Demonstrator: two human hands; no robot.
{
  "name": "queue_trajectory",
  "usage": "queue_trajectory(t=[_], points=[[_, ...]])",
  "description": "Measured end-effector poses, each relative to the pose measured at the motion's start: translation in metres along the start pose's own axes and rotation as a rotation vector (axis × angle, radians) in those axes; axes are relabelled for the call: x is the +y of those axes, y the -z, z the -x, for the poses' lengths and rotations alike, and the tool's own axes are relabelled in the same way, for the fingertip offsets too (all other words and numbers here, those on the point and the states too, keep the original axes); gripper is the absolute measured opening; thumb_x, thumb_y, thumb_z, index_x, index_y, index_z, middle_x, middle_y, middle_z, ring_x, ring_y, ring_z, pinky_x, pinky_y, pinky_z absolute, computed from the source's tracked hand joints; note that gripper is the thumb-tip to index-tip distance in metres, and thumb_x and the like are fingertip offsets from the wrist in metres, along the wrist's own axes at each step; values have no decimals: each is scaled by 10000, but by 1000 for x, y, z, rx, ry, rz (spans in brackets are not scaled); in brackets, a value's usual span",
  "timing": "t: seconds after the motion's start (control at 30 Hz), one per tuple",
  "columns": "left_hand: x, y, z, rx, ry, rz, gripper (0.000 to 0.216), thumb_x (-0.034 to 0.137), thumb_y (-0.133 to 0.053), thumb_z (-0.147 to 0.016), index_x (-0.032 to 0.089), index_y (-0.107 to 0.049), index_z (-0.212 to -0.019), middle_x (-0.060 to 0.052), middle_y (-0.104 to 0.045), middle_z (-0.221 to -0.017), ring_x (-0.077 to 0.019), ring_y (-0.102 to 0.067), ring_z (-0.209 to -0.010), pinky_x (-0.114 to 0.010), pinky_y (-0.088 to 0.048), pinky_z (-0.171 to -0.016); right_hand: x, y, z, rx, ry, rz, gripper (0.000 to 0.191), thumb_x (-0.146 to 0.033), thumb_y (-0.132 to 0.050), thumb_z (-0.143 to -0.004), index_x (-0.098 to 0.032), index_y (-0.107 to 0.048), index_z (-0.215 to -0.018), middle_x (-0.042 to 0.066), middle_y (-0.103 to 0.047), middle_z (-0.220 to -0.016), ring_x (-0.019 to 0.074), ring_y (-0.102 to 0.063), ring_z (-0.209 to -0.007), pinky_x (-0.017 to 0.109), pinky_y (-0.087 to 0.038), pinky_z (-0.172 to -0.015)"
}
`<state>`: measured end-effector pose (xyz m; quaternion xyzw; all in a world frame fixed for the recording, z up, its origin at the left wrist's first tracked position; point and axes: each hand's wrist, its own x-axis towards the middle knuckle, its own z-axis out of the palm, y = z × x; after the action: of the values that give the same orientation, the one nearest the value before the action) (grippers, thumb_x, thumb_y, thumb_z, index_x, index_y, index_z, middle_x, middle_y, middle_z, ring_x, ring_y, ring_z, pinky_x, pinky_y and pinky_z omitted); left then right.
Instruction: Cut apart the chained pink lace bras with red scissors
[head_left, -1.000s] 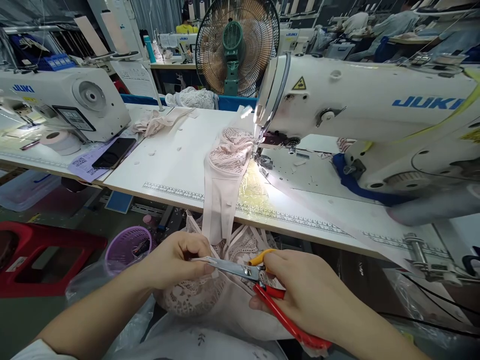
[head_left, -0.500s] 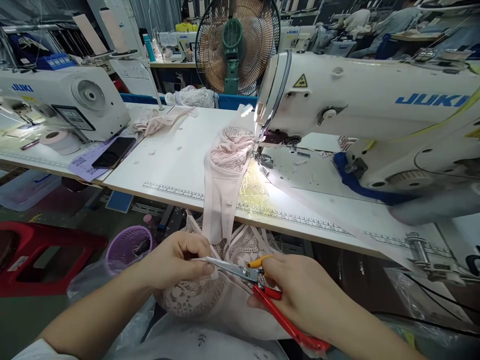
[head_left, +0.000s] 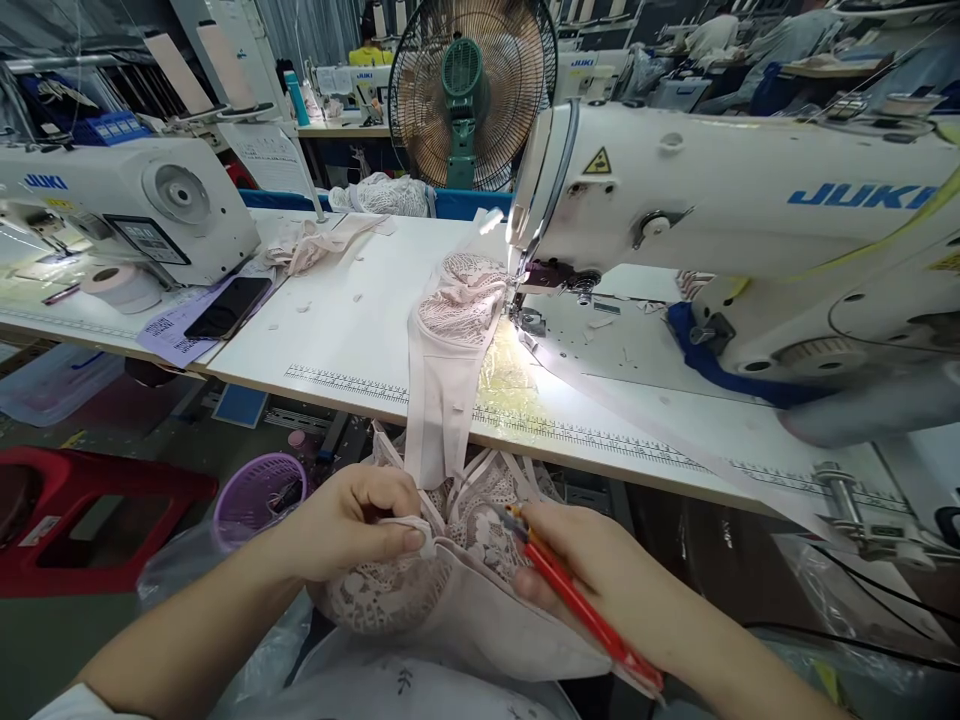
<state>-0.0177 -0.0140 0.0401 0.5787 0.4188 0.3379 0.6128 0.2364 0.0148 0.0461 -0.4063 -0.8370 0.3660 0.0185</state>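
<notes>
- Head view: the edge of a pale lace garment (head_left: pixel 390 597) is pinched between the thumb and bent forefinger of the left hand (head_left: pixel 356 525); the remaining fingers are curled and partly concealed.
- The garment is gathered below the table edge, over the lap, with one lace cup spread beneath the left hand.
- A pair of red-handled scissors (head_left: pixel 577 602) is gripped in the right hand (head_left: pixel 600 560), the fingers being closed about the handles; the blades are foreshortened and blurred, and how far they are parted cannot be told. The left hand is not touched by the scissors.
- A lace-cupped piece (head_left: pixel 450 365) is laid on the white table (head_left: pixel 337 300), its upper part placed at the needle area of the sewing machine (head_left: pixel 720 190) and its straps hung over the front edge.
- Dark objects, not identifiable, are held in a purple basket (head_left: pixel 235 500) below the table.
- A translucent bin (head_left: pixel 56 385) is set at far left under the tabletop; its contents cannot be made out.
</notes>
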Motion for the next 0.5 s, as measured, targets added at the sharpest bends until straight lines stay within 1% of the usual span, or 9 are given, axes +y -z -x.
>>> queue_trajectory(t=[0.1, 0.2, 0.3, 0.4, 0.5], points=[[1, 0, 1, -6, -31, -21, 177, 252, -692, -763, 124, -668, -643, -24, -544, -668, -123, -515, -613, -244, -416, -585, 4, 0, -1, 39, -2, 4, 383, -544, -456, -845, -221, -348, -669, -7, -495, -653, 161, -475, -572, 246, -345, -515], [2, 0, 3, -9, -40, -17, 163, 242, -695, -766, 126, -679, -653, -20, -533, -663, -116, -509, -601, -240, -417, -579, 8, -2, -3, 46, -26, 76, 429, -549, -506, -813, -224, -300, -622, -18, -446, -605, 159, -444, -546, 251, -327, -503], [3, 1, 4, 29, -37, -5, 193, 283, -693, -774, 130, -685, -657, -22, -537, -666, -107, -498, -576, -231, -414, -552, 10, -9, -3, 91, -8, 10, 456, -526, -567, -776, -226, -268, -607, -29, -421, -598, 140, -416, -534, 240, -339, -497], [1, 4, 6, 101, -54, -1, 219, 328, -696, -769, 136, -701, -665, -34, -561, -681, -108, -508, -567, -225, -425, -530, 11, -26, -4, 155, 111, -110, 389, -410, -617, -737, -225, -294, -624, -26, -450, -634, 133, -437, -557, 227, -372, -513], [-1, 9, 11, 179, -106, -19, 180, 321, -704, -761, 160, -729, -683, -48, -599, -728, -132, -555, -623, -240, -459, -573, 12, -51, -7, 213, 182, -92, 320, -189, -573, -663, -233, -258, -633, -31, -443, -613, 130, -427, -535, 222, -338, -484]])
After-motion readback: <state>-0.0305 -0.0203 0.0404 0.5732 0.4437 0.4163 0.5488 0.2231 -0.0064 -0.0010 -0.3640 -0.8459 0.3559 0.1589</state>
